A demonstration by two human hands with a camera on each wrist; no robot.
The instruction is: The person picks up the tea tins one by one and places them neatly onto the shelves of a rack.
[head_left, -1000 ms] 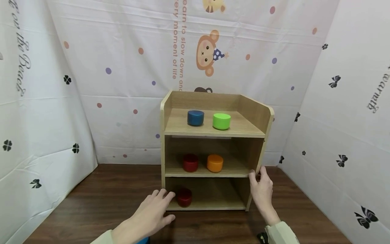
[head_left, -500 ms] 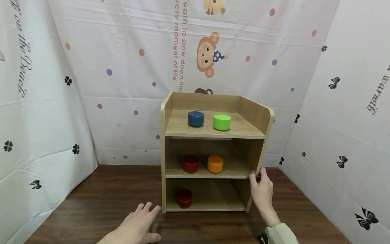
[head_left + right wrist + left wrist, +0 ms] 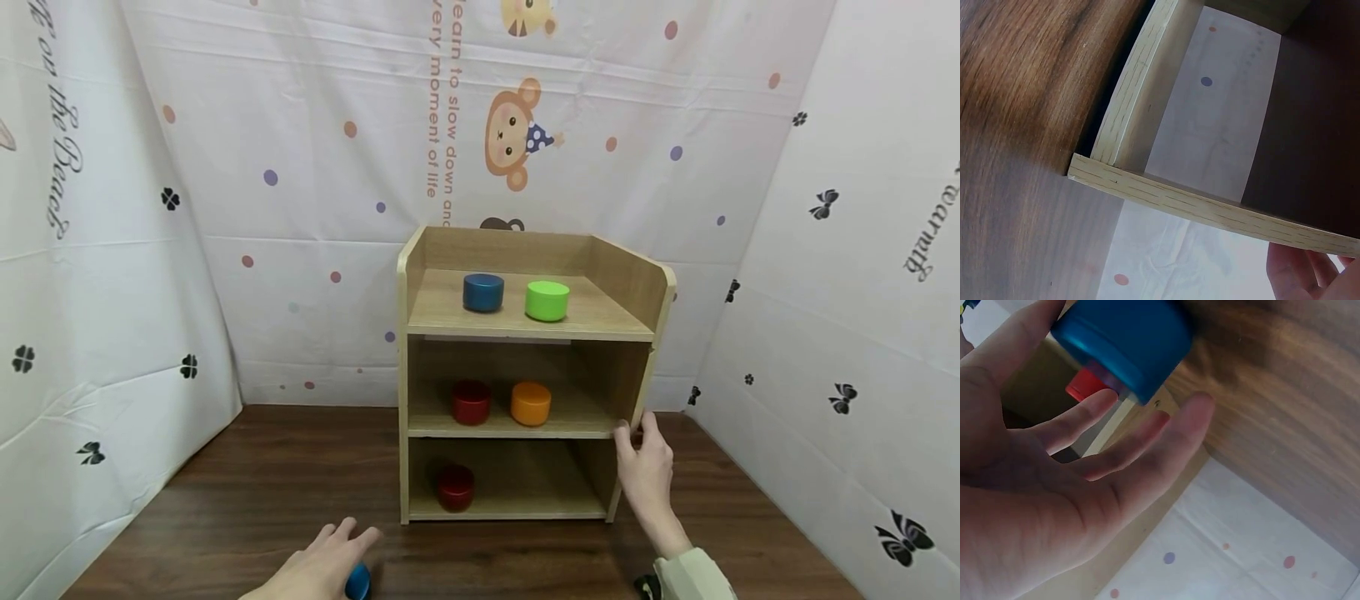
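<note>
My left hand [image 3: 318,562] is low at the front of the table, fingers spread and bent a little. A blue round container [image 3: 357,582] stands beside it, partly cut off by the frame edge. In the left wrist view the blue container [image 3: 1125,344] lies between the thumb side and the fingertips, which are not curled round it. My right hand [image 3: 645,471] grips the right side panel of the wooden shelf [image 3: 525,330] at middle-board height. In the right wrist view its fingers [image 3: 1294,269] lie along the panel's outer side; the thumb is hidden there.
On the top board sit a blue container [image 3: 483,293] and a green one [image 3: 547,301]. The middle board holds a red container [image 3: 471,403] and an orange one [image 3: 530,404]. Another red container [image 3: 455,488] is at the bottom left. Printed cloth [image 3: 315,208] hangs behind.
My left hand has moved away from the bottom-left of the shelf, down and left toward the front blue container. The right hand stays at the side panel.
</note>
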